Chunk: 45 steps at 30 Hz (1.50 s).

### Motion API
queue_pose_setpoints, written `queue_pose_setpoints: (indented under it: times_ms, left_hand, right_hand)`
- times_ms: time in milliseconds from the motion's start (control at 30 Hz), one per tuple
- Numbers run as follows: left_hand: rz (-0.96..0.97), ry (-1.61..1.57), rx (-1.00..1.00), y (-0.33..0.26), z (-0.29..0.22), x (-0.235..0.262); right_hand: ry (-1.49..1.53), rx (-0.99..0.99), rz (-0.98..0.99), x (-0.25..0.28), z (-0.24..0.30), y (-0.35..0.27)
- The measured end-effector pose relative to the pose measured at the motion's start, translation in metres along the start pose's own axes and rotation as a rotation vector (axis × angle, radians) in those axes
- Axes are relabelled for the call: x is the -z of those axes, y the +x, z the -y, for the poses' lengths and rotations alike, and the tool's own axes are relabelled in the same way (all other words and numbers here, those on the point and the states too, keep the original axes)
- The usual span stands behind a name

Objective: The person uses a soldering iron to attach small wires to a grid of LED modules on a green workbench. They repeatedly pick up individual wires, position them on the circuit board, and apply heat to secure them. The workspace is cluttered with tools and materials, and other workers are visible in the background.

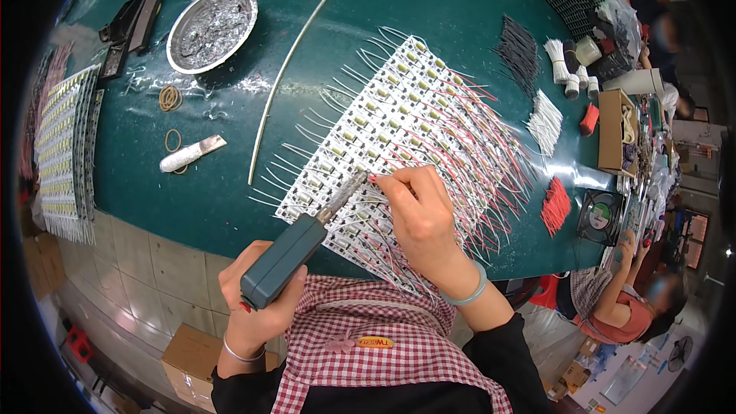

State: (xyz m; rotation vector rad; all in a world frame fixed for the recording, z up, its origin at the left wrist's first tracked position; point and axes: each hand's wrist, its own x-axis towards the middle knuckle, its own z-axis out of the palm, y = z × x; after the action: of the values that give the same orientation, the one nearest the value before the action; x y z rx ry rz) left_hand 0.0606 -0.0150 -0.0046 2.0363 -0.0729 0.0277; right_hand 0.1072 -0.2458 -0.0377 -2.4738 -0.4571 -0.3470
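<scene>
A panel of small white circuit boards [386, 111] lies aslant on the green table, with white wires along its left edge and red and white wires over its right side. My left hand [264, 323] is closed around the dark green handle of a soldering gun [285, 259]. The gun's metal tip points up and right onto the boards. Just beside that tip, my right hand [420, 211] pinches the end of a thin red wire [373, 180] against the panel. My fingers partly hide the wire and the boards beneath.
A metal bowl with dross [212, 28], rubber bands [170, 98] and a white-wrapped stick [192, 153] lie left of a long pale tube [287, 77]. Bundled black wires [518, 54], red wires [553, 207] and a small fan [599, 217] lie right. A co-worker [613, 307] sits at right.
</scene>
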Motion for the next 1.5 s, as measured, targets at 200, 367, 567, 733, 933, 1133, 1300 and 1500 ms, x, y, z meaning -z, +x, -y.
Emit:
queue_pose_setpoints:
  times_ms: [200, 367, 567, 733, 933, 1133, 1300, 1500]
  left_hand:
    - [0.008, 0.016, 0.002, -0.001, 0.001, 0.0]
    - [0.048, 0.035, 0.113, -0.003, -0.003, 0.01]
    - [-0.105, -0.301, 0.298, -0.015, 0.0, 0.007]
    - [-0.105, -0.28, 0.273, -0.018, 0.002, 0.009]
    - [-0.142, -0.253, 0.319, -0.023, 0.005, 0.013]
    - [-0.092, -0.19, 0.21, -0.022, 0.009, 0.015]
    - [-0.023, -0.185, 0.263, -0.022, 0.005, 0.019]
    - [-0.002, -0.138, 0.11, -0.019, 0.006, 0.017]
  right_hand:
    - [0.007, -0.006, 0.01, 0.0, 0.0, 0.0]
    - [0.004, 0.001, 0.001, 0.0, 0.0, 0.0]
    - [0.013, -0.001, -0.002, 0.001, 0.002, 0.002]
    - [-0.014, 0.003, -0.018, 0.005, 0.001, 0.0]
    - [-0.071, 0.01, -0.103, 0.027, 0.016, 0.0]
    - [-0.02, 0.037, -0.04, 0.015, 0.027, 0.002]
    - [0.003, -0.006, -0.003, -0.003, 0.021, -0.007]
    - [0.009, 0.009, -0.004, -0.006, 0.02, -0.006]
